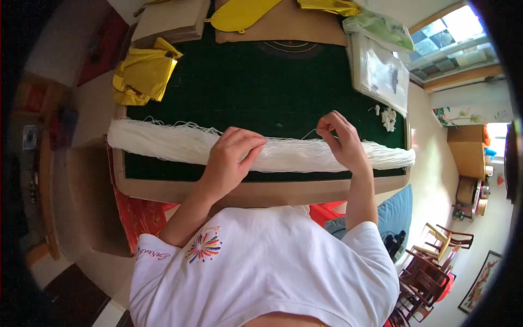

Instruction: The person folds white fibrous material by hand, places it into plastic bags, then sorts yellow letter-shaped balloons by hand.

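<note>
A long bundle of white thread (294, 155) lies across the near side of the green tabletop, with loose loops along its far edge at the left. My left hand (231, 155) is over the middle of the bundle, thumb and index finger pinched at its upper edge on what looks like white thread. To the right, my right hand (343, 141) is raised slightly over the bundle with its fingertips pinched together. A single fine strand (309, 132) rises from the bundle to those fingertips.
The green table (234, 92) has a pale wooden rim. Yellow foil packaging (144, 73) sits at the left, a cardboard piece (289, 22) at the back. Plastic-wrapped packs (379, 73) and small white bits (388, 119) are at the right. Chairs (427, 272) stand beyond.
</note>
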Demonstrator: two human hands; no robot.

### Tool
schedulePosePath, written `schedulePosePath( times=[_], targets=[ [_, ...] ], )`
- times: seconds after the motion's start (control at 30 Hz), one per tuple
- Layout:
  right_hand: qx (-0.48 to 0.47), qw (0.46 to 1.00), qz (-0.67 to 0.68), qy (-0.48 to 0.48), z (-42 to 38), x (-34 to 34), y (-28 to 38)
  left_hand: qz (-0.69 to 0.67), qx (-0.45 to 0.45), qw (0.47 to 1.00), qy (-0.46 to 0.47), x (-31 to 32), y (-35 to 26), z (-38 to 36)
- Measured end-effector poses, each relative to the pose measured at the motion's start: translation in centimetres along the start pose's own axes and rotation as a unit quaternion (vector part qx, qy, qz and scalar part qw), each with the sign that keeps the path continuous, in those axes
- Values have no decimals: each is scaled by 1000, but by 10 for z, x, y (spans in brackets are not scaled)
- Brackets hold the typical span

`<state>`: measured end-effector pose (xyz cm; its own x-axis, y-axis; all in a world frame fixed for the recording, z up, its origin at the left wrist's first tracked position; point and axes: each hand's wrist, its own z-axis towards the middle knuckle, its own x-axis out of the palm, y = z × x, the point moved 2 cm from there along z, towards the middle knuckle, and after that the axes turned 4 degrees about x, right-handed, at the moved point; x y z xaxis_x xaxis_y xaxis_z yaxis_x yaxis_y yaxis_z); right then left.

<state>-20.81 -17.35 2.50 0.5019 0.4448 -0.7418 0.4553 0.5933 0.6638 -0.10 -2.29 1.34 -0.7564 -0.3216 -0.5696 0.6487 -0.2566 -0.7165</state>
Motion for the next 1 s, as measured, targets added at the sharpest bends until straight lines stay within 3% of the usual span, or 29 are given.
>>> schedulePosePath(
  times=[0.07, 0.13, 0.23, 0.3, 0.37, 0.4, 0.43, 0.5, 0.67, 0.83, 0.9, 1.0],
  targets=[
    [-41, 994, 100, -17, 1, 2, 32, -8, -3, 1000, -2, 5, -8, 6],
    [-79, 988, 134, -3, 4, 10, 56, -48, -9, 997, -53, 10, -21, 18],
    [-120, 979, 165, 9, 6, 30, 74, -44, 21, 998, -37, 6, -21, 20],
    [-87, 923, 367, -72, 10, 47, 76, -30, 48, 998, -30, -3, -27, 23],
    [-62, 911, 408, 9, 7, 57, 81, 2, 140, 984, -107, -22, -37, 27],
    [-33, 799, 589, 118, 2, 65, 81, 35, 127, 981, -144, -33, -37, 29],
    [-34, 800, 588, 116, 1, 62, 82, 50, 105, 975, -189, -44, -29, 28],
    [71, 937, 333, 82, 0, 54, 83, 83, 53, 961, -257, -63, -10, 22],
    [58, 955, 289, -40, 3, 53, 79, 94, -67, 944, -308, -70, 23, 2],
    [58, 975, 213, -23, -9, 39, 80, 160, -121, 922, -331, -84, 50, -14],
    [69, 976, 206, -26, -12, 37, 82, 148, -204, 940, -230, -82, 58, -14],
    [66, 984, 162, -30, -6, 34, 85, 206, -148, 944, -212, -78, 32, -3]
  ],
)
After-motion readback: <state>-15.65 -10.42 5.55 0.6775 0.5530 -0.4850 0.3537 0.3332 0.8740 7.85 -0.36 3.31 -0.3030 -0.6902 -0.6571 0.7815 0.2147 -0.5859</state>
